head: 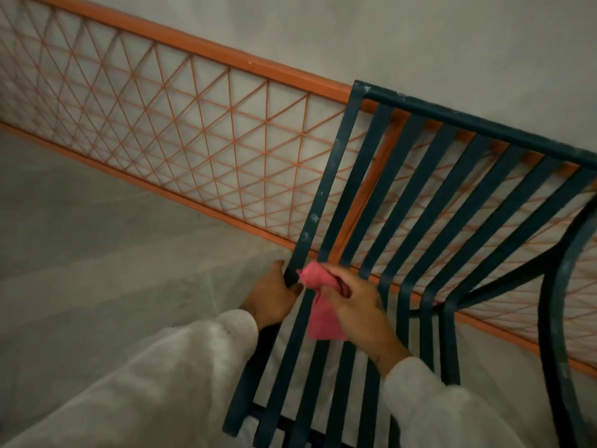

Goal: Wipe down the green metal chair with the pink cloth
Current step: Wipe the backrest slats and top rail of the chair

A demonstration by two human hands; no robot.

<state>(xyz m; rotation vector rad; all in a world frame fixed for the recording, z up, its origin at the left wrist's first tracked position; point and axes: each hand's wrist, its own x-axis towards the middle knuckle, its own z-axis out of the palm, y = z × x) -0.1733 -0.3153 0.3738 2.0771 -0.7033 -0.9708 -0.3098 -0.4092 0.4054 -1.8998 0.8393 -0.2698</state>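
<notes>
The green metal chair point(416, 202) fills the right half of the head view, its slatted back rising toward an orange railing and its slatted seat running down to the bottom edge. My left hand point(271, 295) grips the chair's leftmost frame bar where back meets seat. My right hand point(352, 302) is shut on the pink cloth point(318, 295), bunched at the top and pressed against the slats near that bend; the cloth's loose end hangs below over the seat slats. Both arms wear pale fleece sleeves.
An orange railing point(181, 124) with diagonal lattice runs across behind the chair. A curved armrest point(555, 286) of the chair stands at the right edge. Grey tiled floor point(97, 253) lies to the left of the chair.
</notes>
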